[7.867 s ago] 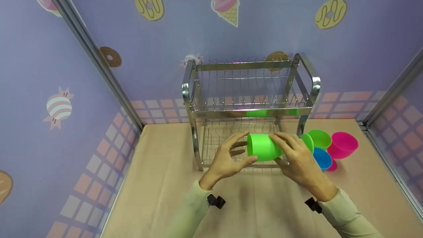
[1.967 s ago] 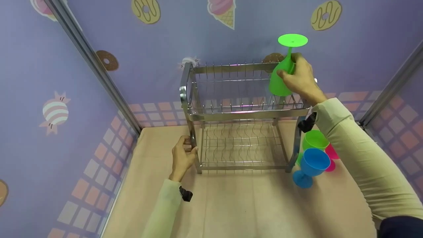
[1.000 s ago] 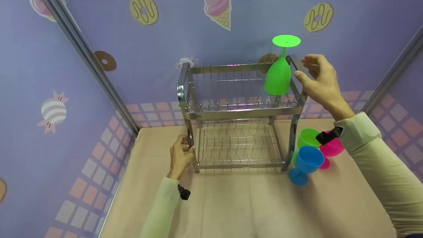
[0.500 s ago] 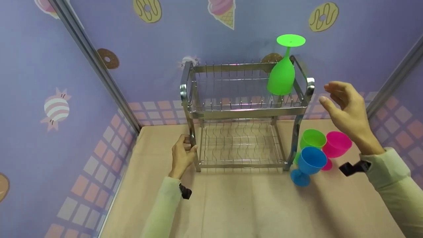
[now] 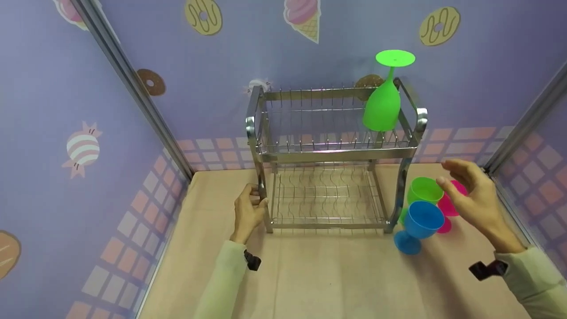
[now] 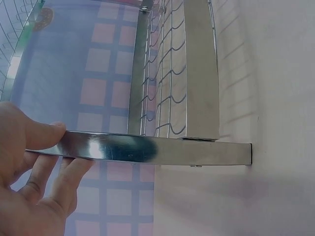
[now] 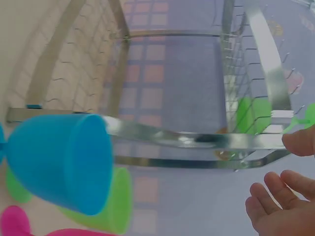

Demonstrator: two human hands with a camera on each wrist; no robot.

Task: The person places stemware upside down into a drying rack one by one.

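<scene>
Beige tabletop [image 5: 310, 274], upended goblet [image 5: 382, 106] in rack [image 5: 336, 155]

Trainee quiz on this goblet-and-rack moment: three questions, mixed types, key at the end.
1. Multiple choice. What is the left hand holding?
A) a pink goblet
B) the left front upright of the rack
C) nothing
2. True or false. The right hand has a goblet in its grip.
3. Fill in. The green goblet on the rack's upper tier is set with its mouth facing ____.

Key
1: B, thumb and fingers pinch the upright.
2: False, the right hand holds nothing.
3: down; its round foot is at the top.
</scene>
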